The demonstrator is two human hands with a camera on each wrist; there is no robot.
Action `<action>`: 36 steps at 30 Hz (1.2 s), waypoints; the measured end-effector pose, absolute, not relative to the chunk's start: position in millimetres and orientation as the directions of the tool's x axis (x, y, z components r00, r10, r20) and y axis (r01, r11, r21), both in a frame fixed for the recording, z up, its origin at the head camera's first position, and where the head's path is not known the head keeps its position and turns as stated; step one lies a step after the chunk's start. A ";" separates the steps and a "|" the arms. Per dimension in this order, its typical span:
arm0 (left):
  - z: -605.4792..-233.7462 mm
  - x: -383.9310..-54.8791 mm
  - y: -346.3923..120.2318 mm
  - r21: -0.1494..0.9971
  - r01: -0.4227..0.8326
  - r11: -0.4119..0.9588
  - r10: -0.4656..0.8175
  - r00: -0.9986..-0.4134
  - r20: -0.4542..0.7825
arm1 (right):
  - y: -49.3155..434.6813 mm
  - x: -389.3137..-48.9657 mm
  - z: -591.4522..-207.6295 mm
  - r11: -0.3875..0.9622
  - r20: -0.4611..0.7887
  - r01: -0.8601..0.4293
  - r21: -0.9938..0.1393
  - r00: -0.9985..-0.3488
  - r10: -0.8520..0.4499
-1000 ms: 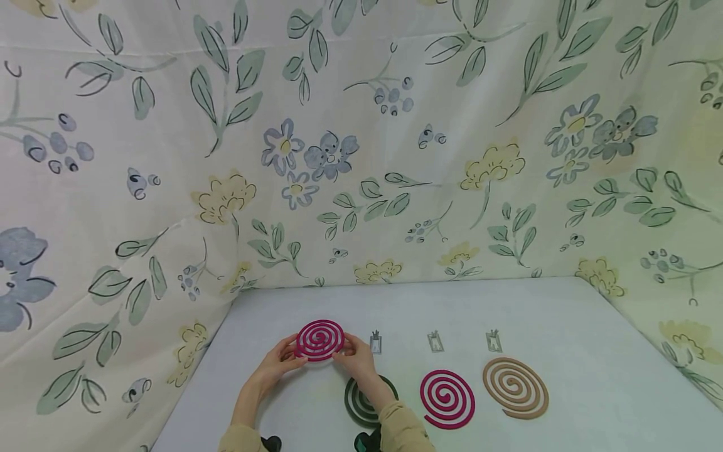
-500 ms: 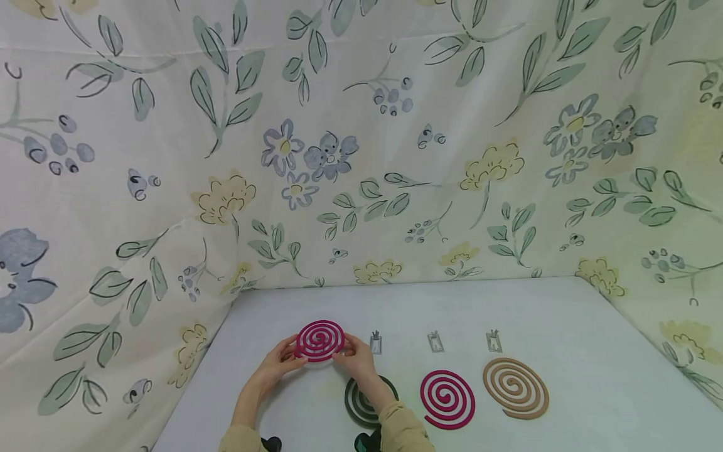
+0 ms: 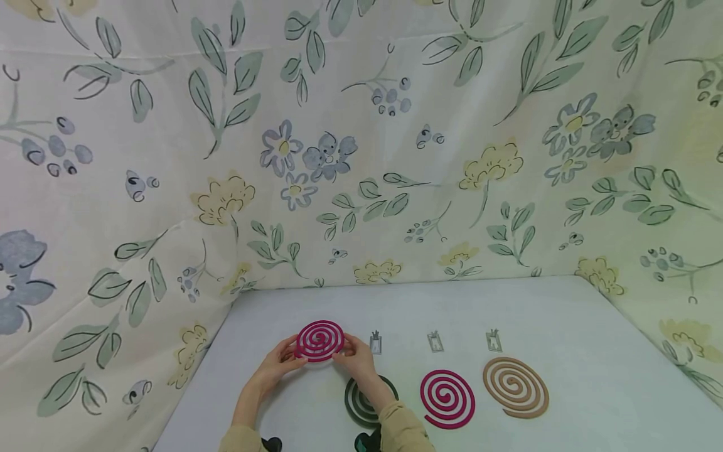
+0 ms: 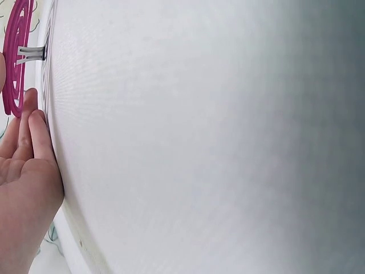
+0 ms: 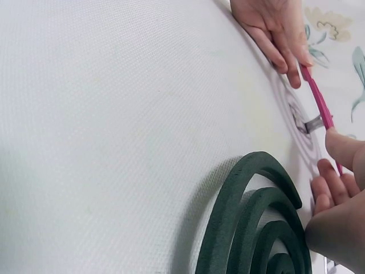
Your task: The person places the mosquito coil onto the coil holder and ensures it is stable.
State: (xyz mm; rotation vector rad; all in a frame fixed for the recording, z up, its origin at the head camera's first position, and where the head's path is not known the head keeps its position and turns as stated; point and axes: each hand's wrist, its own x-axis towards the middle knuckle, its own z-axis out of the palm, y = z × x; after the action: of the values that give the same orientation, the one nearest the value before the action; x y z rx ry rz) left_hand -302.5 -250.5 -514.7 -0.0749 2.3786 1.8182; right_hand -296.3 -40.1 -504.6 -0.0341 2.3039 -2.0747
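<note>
Between my two hands, at the left of the table in the head view, is a magenta mosquito coil (image 3: 320, 339), level and raised above the tabletop. My left hand (image 3: 279, 358) pinches its left edge, thumb on top and fingers beneath. The opposite edge is held the same way by my right hand (image 3: 358, 359). Under the coil's middle stands a small metal coil stand (image 4: 33, 53), its upright prong reaching the spiral in the left wrist view. A dark green mosquito coil (image 5: 217, 228) lies flat beneath my right forearm, partly hidden by it.
Another magenta coil (image 3: 445, 397) and a tan coil (image 3: 512, 384) lie flat to the right. Behind them is a row of flat metal stands, the left one (image 3: 376, 343), the middle one (image 3: 435, 342) and the right one (image 3: 494, 341). Floral cloth (image 3: 361, 144) encloses the white table (image 3: 587, 351).
</note>
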 end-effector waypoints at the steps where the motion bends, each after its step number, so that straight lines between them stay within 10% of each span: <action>1: -514.5 -302.1 -250.4 0.955 -0.129 0.266 0.049 -0.988 -0.147 | -40.1 -296.2 -504.7 0.105 -0.016 0.011 -0.994 -0.999 -0.046; 36: -513.1 -303.3 -248.8 0.952 -0.112 0.284 0.046 -0.990 -0.130 | -40.2 -300.4 -509.9 0.138 -0.022 0.020 -0.990 -1.000 -0.009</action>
State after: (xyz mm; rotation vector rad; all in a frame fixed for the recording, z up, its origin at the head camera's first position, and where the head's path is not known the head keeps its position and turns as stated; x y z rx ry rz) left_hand -303.3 -248.8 -513.1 -0.0623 2.4078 1.8036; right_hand -300.4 -40.2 -509.9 0.0118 2.3525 -2.0485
